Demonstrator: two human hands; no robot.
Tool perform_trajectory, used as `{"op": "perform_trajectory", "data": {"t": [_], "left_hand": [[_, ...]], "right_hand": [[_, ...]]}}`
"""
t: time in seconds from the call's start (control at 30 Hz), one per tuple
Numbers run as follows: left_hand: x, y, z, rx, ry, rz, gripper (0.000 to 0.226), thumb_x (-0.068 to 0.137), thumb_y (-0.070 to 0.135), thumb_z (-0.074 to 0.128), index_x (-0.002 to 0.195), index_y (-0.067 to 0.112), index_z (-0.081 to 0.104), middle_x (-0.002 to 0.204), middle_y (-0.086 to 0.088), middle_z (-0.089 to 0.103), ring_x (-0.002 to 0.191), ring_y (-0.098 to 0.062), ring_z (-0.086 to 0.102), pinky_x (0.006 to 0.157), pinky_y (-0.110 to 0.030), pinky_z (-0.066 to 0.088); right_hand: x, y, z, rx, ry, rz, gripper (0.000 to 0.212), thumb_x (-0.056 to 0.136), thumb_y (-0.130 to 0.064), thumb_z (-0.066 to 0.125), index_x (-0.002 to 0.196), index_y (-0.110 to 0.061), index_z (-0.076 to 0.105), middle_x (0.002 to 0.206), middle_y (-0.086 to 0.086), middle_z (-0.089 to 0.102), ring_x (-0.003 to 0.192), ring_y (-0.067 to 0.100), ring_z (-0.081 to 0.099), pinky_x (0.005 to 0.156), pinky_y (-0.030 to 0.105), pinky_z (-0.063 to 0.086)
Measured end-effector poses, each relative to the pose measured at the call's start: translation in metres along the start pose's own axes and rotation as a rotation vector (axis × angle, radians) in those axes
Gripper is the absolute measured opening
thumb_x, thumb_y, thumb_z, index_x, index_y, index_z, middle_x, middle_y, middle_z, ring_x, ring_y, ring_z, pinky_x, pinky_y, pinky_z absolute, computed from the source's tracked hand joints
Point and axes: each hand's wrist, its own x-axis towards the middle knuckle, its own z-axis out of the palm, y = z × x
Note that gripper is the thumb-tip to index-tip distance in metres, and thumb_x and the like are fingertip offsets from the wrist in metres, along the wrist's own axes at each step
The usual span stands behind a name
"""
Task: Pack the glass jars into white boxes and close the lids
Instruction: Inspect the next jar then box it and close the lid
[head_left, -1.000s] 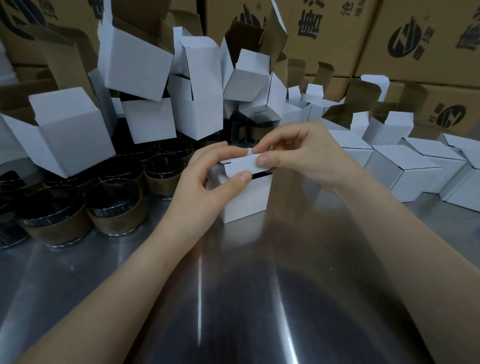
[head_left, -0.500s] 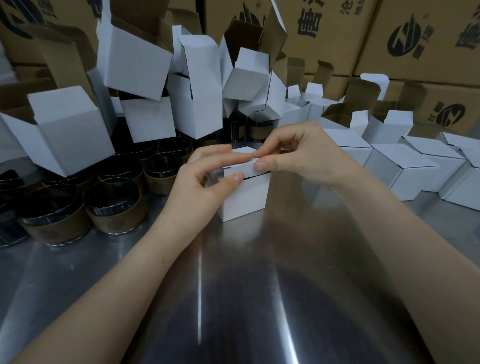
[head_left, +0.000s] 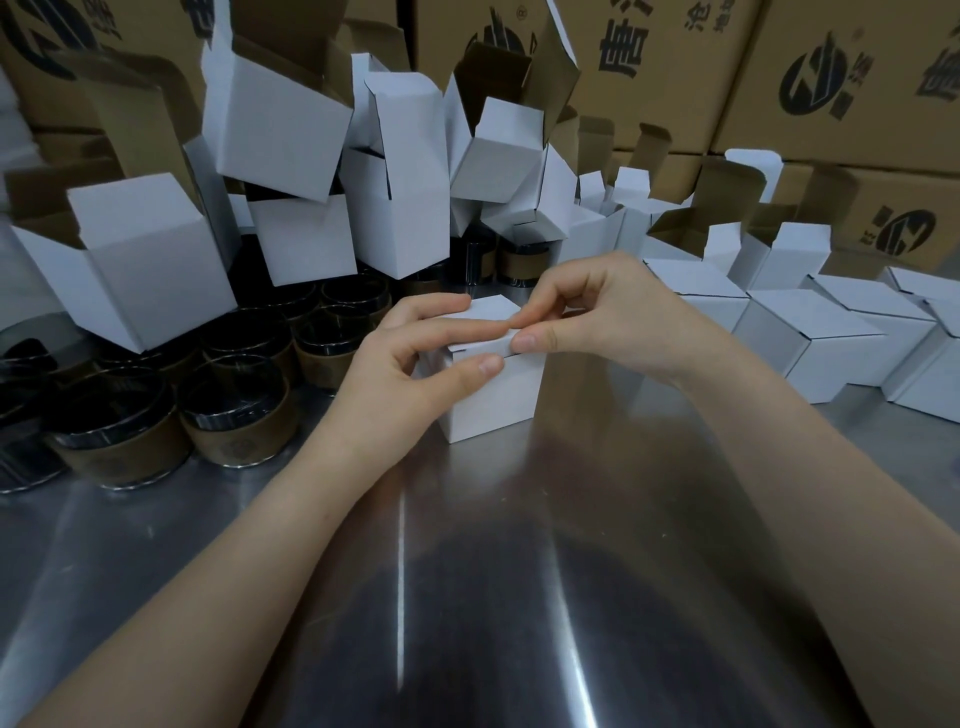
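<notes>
White box (head_left: 493, 400) is closing: left hand (head_left: 410, 364) and right hand (head_left: 602, 317) are pinching its lid (head_left: 491, 310) down; many glass jars (head_left: 239, 415) are waiting unpacked.

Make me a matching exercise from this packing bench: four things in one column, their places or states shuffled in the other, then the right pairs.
Things
1 nearest white box
2 glass jars
3 closed white boxes
4 brown cartons

Places or states
a stacked at the back, black print
b lined up on the right of the metal table
c grouped on the left, brown bands
d left hand and right hand grip its lid

Pairs: 1-d, 2-c, 3-b, 4-a
</notes>
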Motion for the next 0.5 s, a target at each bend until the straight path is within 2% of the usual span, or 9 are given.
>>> {"op": "perform_trajectory", "data": {"t": [0.1,0.2,0.3,0.4,0.5], "left_hand": [[-0.0007,0.0014,-0.0018,0.029,-0.009,-0.007,0.033,0.068,0.033,0.083,0.095,0.047,0.072,0.128,0.013,0.055,0.126,0.0,0.047,0.11,-0.042,0.039],[-0.0003,0.0009,-0.0023,0.064,-0.009,-0.004,0.037,0.073,0.016,0.082,0.097,0.042,0.071,0.13,0.01,0.054,0.127,-0.001,0.046,0.11,-0.042,0.04],[-0.0001,0.0003,-0.0026,0.077,-0.007,-0.007,0.038,0.076,0.011,0.08,0.096,0.042,0.071,0.13,0.01,0.054,0.128,-0.005,0.046,0.109,-0.044,0.041],[-0.0004,-0.0004,-0.0027,0.082,-0.011,-0.008,0.035,0.077,0.012,0.079,0.095,0.041,0.071,0.129,0.012,0.053,0.126,-0.001,0.046,0.108,-0.042,0.042],[-0.0005,-0.0009,-0.0016,0.071,-0.004,-0.011,0.034,0.078,0.01,0.078,0.093,0.04,0.072,0.129,0.011,0.054,0.127,-0.005,0.047,0.107,-0.044,0.042]], "right_hand": [[0.0004,0.0012,0.0003,-0.001,-0.004,0.014,0.007,0.072,-0.034,0.081,0.076,-0.031,0.077,0.077,0.0,0.069,0.076,0.02,0.061,0.066,0.023,0.052],[0.0002,0.0021,0.0,0.006,-0.017,0.024,0.006,0.075,-0.028,0.082,0.077,-0.03,0.077,0.08,0.001,0.071,0.079,0.022,0.063,0.07,0.029,0.054],[-0.0002,0.0021,-0.0002,0.011,-0.033,0.033,0.004,0.076,-0.028,0.081,0.079,-0.028,0.078,0.08,0.001,0.071,0.078,0.021,0.065,0.07,0.025,0.055],[-0.001,0.0023,-0.001,0.028,-0.055,0.042,0.003,0.079,-0.025,0.08,0.082,-0.025,0.078,0.081,0.002,0.071,0.075,0.012,0.065,0.07,0.02,0.055],[-0.0013,0.0028,-0.0019,0.024,-0.07,0.05,0.002,0.081,-0.023,0.078,0.083,-0.024,0.078,0.082,0.003,0.072,0.076,0.014,0.065,0.072,0.025,0.055]]}}
